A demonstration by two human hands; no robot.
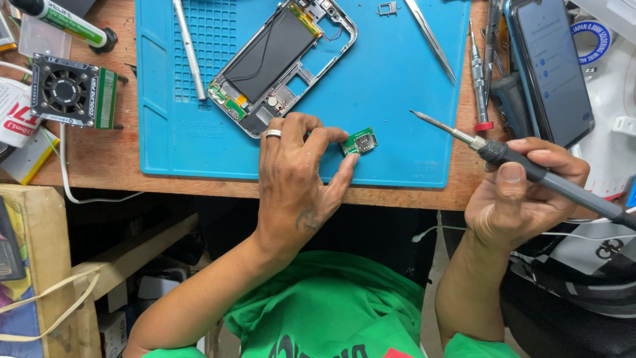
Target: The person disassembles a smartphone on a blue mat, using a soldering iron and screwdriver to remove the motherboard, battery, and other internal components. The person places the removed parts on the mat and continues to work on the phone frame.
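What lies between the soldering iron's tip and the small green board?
Only bare blue mat separates the soldering iron tip from the small green board, seen in the head view.

Blue mat (397, 86), opened phone frame (281, 63), tweezers (430, 40), cooling fan (69, 93)

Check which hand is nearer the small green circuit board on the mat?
Left. The left hand pinches the small green circuit board at its fingertips; the right hand holds a soldering iron off to its right, apart.
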